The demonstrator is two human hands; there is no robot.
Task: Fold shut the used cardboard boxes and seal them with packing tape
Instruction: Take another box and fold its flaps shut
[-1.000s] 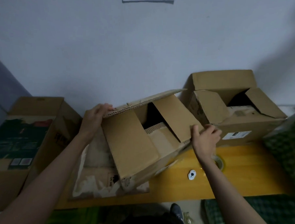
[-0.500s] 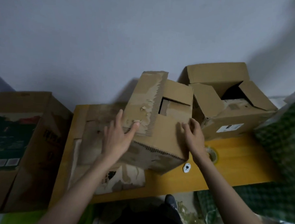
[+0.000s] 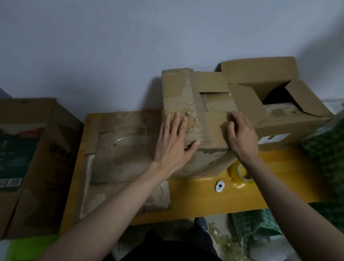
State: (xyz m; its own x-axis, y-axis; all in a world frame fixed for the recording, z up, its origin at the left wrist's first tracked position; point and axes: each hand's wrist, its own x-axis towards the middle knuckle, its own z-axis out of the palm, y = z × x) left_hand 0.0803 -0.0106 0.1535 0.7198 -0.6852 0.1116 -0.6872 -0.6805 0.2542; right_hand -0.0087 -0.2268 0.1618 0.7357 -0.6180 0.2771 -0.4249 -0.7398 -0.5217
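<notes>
Under both hands, the middle cardboard box is sitting on the yellow surface, flaps folded down. Its far side is staying out of sight, and whether the flaps meet fully is hard to judge. Torn paper and old tape residue are showing along its top, with a ragged corrugated edge facing the person. The left hand is lying flat with fingers spread, pressing the left flap. The right hand is pressing the right flap, fingers slightly bent. Just below the right wrist, a roll of packing tape is lying half hidden. Beyond the right hand, an open box is touching the middle one. Left of the left hand, flattened cardboard is covering the surface.
</notes>
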